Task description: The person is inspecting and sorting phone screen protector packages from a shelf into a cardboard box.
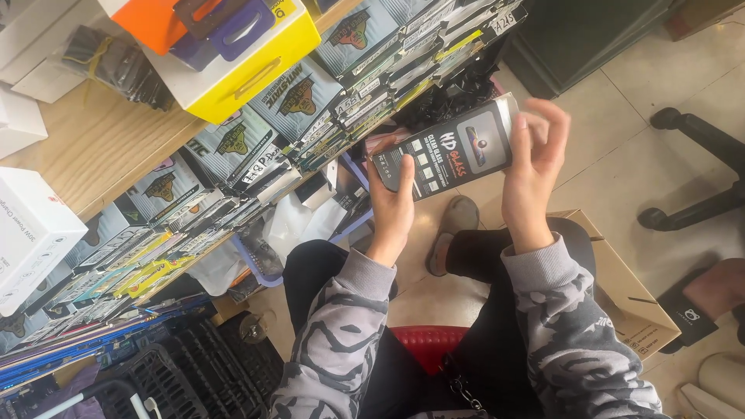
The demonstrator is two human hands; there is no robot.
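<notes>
I hold a flat black retail box with a phone picture on it between both hands, above my knees. My left hand grips its lower left end, thumb across the face. My right hand holds the upper right end, fingers curled over the pale end flap. Both sleeves are grey patterned fabric.
A wooden table at left carries rows of flat packaged boxes, a yellow and white carton and white boxes. A cardboard box sits by my right leg, a red stool under me, black crates lower left, a chair base right.
</notes>
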